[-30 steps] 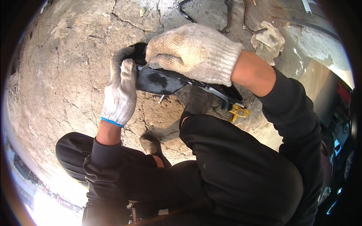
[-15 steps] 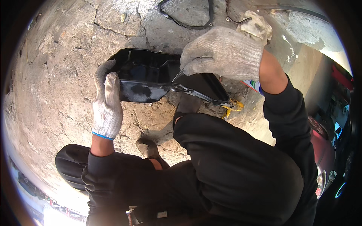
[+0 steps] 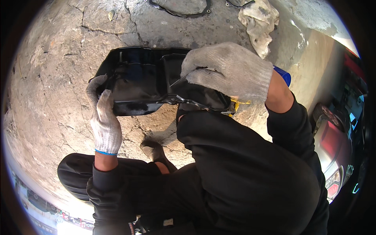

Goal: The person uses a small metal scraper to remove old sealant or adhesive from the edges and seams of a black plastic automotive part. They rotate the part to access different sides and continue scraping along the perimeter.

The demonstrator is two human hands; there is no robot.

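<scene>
A black oil pan, hollow side up, is held over my knee and the floor. My left hand, in a dirty knitted glove, grips its left end, fingers over the wall. Gloved too, my right hand pinches a thin grey blade whose tip reaches the pan's near rim around the middle. Most of that blade is hidden inside the fist, so its kind is unclear. The pan's right end rests close to my knee, near a yellow item partly hidden behind it.
Black gasket frame and a thin curved strip lie on the cracked concrete floor beyond the pan. A crumpled dirty cloth is at the far right. Behind my right wrist shows a blue can. A car stands farther right.
The pan has tilted so more of its inside faces me, and shifted slightly left. My left hand moved with it. My right hand, still pinching the blade, has dropped a little nearer.
</scene>
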